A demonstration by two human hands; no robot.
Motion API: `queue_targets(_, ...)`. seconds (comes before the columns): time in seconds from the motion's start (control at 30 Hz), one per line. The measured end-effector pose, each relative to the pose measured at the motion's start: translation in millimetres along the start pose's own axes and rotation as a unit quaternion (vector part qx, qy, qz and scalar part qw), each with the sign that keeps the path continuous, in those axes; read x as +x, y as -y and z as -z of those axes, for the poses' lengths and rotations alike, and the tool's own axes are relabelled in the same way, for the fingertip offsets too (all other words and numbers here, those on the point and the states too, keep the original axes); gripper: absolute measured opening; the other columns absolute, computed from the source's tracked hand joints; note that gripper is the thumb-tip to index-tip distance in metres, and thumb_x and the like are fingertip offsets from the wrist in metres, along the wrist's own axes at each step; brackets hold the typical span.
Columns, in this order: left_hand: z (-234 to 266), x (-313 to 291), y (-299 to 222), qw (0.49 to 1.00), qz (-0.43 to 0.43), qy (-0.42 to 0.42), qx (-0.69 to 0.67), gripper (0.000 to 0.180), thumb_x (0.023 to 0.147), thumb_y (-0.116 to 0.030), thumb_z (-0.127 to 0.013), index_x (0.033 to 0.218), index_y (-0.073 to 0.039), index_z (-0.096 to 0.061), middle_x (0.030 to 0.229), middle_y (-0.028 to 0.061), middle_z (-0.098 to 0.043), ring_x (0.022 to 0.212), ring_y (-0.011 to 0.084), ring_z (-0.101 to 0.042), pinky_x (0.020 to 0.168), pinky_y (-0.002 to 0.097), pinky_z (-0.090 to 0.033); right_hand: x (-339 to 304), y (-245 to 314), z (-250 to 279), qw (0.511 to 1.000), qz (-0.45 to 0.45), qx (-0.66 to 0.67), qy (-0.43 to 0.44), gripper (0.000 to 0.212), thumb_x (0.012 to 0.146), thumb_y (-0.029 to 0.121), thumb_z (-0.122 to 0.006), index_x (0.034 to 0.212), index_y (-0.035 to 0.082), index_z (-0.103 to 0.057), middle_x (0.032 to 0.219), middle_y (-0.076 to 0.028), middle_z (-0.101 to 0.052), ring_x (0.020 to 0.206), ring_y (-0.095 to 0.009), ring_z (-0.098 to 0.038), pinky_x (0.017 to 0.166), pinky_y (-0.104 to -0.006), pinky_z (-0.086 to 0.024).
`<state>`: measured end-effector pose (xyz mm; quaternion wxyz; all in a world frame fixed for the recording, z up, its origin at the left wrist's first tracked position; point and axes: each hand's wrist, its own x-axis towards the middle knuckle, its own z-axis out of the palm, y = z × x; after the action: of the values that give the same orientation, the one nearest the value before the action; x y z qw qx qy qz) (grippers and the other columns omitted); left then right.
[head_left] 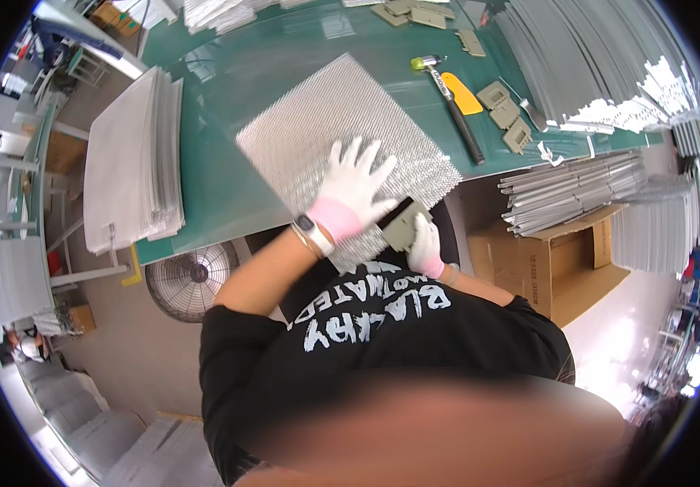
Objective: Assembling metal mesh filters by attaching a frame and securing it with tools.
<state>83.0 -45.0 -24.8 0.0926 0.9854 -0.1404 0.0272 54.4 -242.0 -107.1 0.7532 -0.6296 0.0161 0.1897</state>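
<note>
Shirt (390,345); L hand (352,185) splayed atop mesh sht (330,114); R hand (426,248) gripping grn block (401,231)

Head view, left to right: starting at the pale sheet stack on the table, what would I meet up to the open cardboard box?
Pale sheet stack, gloved left hand, gloved right hand, open cardboard box.

Most fingers of the right hand (425,250) seem hidden behind the grey-green piece (399,231).

Left hand (354,180), right hand (425,246): white gloves (340,188), pink cuffs (336,217). Black short-sleeved shirt (390,351), white lettering (315,336). White-banded watch (312,230), left wrist.
</note>
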Motion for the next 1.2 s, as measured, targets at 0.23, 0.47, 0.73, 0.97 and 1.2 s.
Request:
queue_targets(0.23,-1.9,-9.4,-39.0,0.998,0.064,-0.009,-0.012,0.067,0.087,-0.045,-0.06,0.144,-0.011,-0.044,0.147,0.0218,-0.038,0.137,0.0456,-0.031,0.114,0.0608,-0.019,12.2,8.0,22.2,0.998,-0.051,0.04,0.024,0.02,0.102,0.021,-0.052,0.105,0.004,-0.063,0.091,0.003,-0.062,0.083,-0.006,-0.058,0.074,-0.0242,-0.05)
queue_targets(0.47,-2.3,-14.8,-41.8,0.998,0.053,-0.006,-0.026,0.065,0.087,-0.041,-0.06,0.143,-0.01,-0.044,0.146,0.0223,-0.039,0.135,0.0461,-0.031,0.114,0.0612,-0.019,2.2,22.1,15.2,0.992,-0.083,0.09,0.008,0.013,0.098,0.017,-0.061,0.099,0.004,-0.063,0.089,0.003,-0.062,0.079,-0.004,-0.057,0.071,-0.0232,-0.049)
queue_targets(0.73,-2.0,-15.6,-39.6,0.998,0.055,-0.013,-0.017,0.064,0.088,-0.039,-0.06,0.142,-0.008,-0.045,0.145,0.0231,-0.039,0.136,0.0472,-0.03,0.114,0.0611,-0.018,8.1,9.1,2.3,0.996,-0.031,0.086,-0.022,0.009,0.095,0.013,-0.063,0.093,0.004,-0.065,0.085,0.003,-0.064,0.074,-0.004,-0.057,0.066,-0.0228,-0.049)
queue_targets(0.97,-2.5,-15.2,-45.9,0.998,0.062,0.023,0.019,0.068,0.088,-0.045,-0.059,0.145,-0.011,-0.042,0.147,0.021,-0.037,0.139,0.0455,-0.028,0.115,0.0612,-0.016,11.8,8.2,-3.1,0.981,-0.04,0.188,-0.018,0.015,0.1,0.018,-0.057,0.101,0.005,-0.065,0.091,0.003,-0.063,0.081,-0.005,-0.058,0.071,-0.0239,-0.05)
queue_targets(1.2,14.2,6.0,1.0,0.998,-0.049,0.046,0.018,0.073,0.086,-0.053,-0.06,0.144,-0.012,-0.044,0.148,0.0202,-0.037,0.14,0.042,-0.029,0.116,0.0581,-0.016,45.3,27.2,20.4,0.924,-0.227,-0.086,0.294,0.056,0.096,0.051,-0.055,0.122,0.002,-0.06,0.099,-0.011,-0.068,0.083,-0.019,-0.069,0.069,-0.0306,-0.057)
